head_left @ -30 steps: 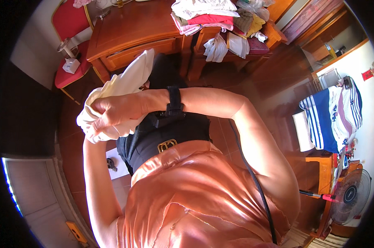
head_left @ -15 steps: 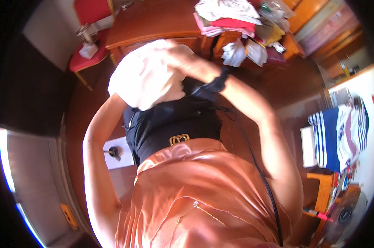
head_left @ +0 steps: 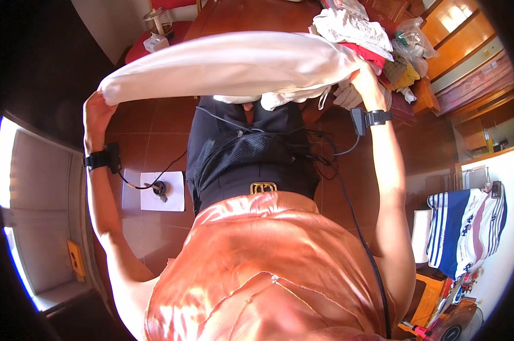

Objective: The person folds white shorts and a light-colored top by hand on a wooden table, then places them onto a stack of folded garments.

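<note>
A white cloth garment (head_left: 228, 65) is stretched wide between my hands, in front of my legs and over the near part of the table. My left hand (head_left: 99, 105) grips its left end, with the fingers closed on the fabric. At the other end my right hand (head_left: 364, 77) pinches the cloth beside the pile of clothes. Folds and a thin strap-like strip hang from the lower right of the fabric, so its exact kind cannot be told. Each wrist wears a black band with a small device and a cable.
A reddish-brown wooden table (head_left: 226, 20) stands ahead, with piled clothes (head_left: 356, 31) at its right. A red chair (head_left: 180, 34) holds a tissue pack. Striped towels (head_left: 467, 227) hang at the right. A white sheet (head_left: 172, 196) with a small dark object lies on the floor. Black cables (head_left: 348, 204) run along my body.
The white cloth was bunched up between my hands, which were close together. Now my hands are far apart and the cloth is spread out sideways.
</note>
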Motion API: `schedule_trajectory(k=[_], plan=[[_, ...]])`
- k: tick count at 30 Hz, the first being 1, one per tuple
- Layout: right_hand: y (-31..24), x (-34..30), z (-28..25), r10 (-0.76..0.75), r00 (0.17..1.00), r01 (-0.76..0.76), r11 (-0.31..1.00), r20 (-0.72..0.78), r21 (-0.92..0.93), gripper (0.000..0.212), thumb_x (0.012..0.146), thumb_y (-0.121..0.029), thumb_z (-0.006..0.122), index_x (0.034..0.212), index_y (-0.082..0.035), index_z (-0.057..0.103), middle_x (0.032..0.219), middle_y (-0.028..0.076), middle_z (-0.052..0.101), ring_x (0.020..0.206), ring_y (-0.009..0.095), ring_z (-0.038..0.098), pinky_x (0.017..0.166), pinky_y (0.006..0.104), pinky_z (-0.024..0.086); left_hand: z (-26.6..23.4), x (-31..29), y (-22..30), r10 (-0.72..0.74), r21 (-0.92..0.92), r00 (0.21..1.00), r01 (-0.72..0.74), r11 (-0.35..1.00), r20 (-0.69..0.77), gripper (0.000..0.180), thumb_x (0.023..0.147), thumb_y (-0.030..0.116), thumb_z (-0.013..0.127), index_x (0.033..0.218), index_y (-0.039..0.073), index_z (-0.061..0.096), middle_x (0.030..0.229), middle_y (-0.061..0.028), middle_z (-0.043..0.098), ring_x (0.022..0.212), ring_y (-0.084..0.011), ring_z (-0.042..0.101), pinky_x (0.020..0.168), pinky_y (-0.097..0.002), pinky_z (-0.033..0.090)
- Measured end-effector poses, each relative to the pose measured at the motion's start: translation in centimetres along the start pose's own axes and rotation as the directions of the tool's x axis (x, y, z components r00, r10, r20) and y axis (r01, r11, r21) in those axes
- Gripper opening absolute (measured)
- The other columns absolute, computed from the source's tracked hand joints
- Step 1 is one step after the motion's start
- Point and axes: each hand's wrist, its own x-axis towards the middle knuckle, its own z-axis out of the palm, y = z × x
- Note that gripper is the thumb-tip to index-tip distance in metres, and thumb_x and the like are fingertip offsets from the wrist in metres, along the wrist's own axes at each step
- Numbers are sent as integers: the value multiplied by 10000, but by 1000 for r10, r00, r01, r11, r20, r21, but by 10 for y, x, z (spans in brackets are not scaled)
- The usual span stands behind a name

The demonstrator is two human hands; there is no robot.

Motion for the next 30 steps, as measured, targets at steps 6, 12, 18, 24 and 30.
schedule_trajectory(k=[6,12,18,24,30], plan=[[-33,-1,11,-65,997,73,969,-37,237,337,971,-184,503,1282,-60,526,1083,91,610,966,179,585,811,270,497,-63,-11,-2,56,-133,994,-69,989,-99,360,844,90,528,1170,-49,466,1192,-175,552,1117,-288,531,969,-390,442],[-5,-9,34,226,946,-161,950,231,-269,369,977,-251,501,1239,5,537,1119,103,645,971,142,627,800,217,495,-47,-26,-18,69,-194,996,-56,979,60,371,835,134,542,1154,-52,511,1110,-167,584,1041,-262,553,911,-411,454],[95,16,78,566,757,-444,812,327,-379,358,956,-230,537,1217,15,554,1138,122,637,1052,203,618,918,309,495,-24,-68,0,209,44,975,-213,976,81,398,854,172,503,1191,-40,525,1101,-140,602,1049,-251,555,883,-407,451],[201,52,116,498,832,-274,752,245,-600,318,897,-280,621,1062,-8,622,1058,120,608,982,205,579,854,339,488,-24,-138,5,789,997,610,42,57,-71,271,806,32,647,1064,-48,620,1078,-149,646,976,-249,623,844,-397,529],[248,47,157,691,704,-463,621,163,-633,240,895,-297,616,924,-62,656,844,23,642,804,173,610,704,341,502,-94,-174,5,884,955,452,-190,226,-120,251,736,-71,703,980,-52,647,998,-122,684,880,-192,657,795,-336,549]])
